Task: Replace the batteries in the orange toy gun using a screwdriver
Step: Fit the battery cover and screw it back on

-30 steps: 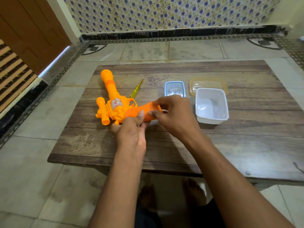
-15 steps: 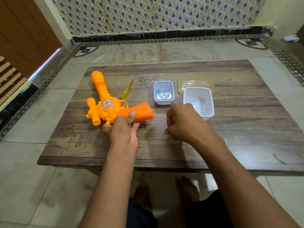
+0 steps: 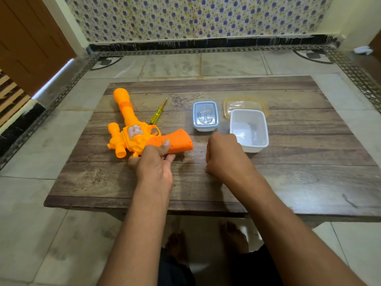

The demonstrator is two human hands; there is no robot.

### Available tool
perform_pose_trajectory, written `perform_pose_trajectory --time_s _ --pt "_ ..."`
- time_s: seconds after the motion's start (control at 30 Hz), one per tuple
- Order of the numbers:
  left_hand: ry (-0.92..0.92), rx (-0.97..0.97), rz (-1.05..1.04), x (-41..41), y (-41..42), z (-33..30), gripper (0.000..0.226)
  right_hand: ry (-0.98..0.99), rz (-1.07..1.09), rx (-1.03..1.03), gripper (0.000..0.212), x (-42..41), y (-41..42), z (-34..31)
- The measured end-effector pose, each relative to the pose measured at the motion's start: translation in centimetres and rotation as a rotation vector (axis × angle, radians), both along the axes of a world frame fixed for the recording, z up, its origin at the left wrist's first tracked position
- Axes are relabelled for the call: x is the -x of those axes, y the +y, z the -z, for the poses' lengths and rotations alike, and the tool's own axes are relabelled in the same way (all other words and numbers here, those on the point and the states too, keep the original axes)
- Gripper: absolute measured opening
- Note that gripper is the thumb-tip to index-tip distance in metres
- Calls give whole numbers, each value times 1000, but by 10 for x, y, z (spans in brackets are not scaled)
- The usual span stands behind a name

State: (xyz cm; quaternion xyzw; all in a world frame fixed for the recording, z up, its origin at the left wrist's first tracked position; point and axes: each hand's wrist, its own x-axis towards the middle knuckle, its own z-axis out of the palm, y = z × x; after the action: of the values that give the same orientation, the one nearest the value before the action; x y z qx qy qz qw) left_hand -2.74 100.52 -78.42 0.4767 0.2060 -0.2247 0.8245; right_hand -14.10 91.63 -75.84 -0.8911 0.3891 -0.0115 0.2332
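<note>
Left hand [image 3: 155, 166]: grips orange toy gun [image 3: 142, 133] handle on wooden table [image 3: 288, 178].
Right hand [image 3: 224, 155]: curled beside white container [image 3: 249, 130].
Screwdriver [image 3: 157, 112]: beside barrel.

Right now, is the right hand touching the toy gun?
Apart. The head view shows bare wood of the table between the right hand and the toy gun; only the left hand holds the gun's grip.

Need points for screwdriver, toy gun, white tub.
screwdriver [image 3: 156, 114], head view, yellow handle.
toy gun [image 3: 125, 109], head view, barrel.
white tub [image 3: 266, 129], head view, right wall.
</note>
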Motion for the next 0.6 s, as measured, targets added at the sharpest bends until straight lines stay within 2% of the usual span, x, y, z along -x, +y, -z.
perform_pose_trajectory --time_s 0.3,0.47,0.6 --pt "12 2 -2 -2 -1 3 80 -10 6 -28 18 -1 1 0" --pt "23 20 -12 -4 -2 7 82 -294 21 54 7 -4 5 4" --pt "19 45 -26 -5 -1 5 82 -554 4 61 9 -13 7 8"
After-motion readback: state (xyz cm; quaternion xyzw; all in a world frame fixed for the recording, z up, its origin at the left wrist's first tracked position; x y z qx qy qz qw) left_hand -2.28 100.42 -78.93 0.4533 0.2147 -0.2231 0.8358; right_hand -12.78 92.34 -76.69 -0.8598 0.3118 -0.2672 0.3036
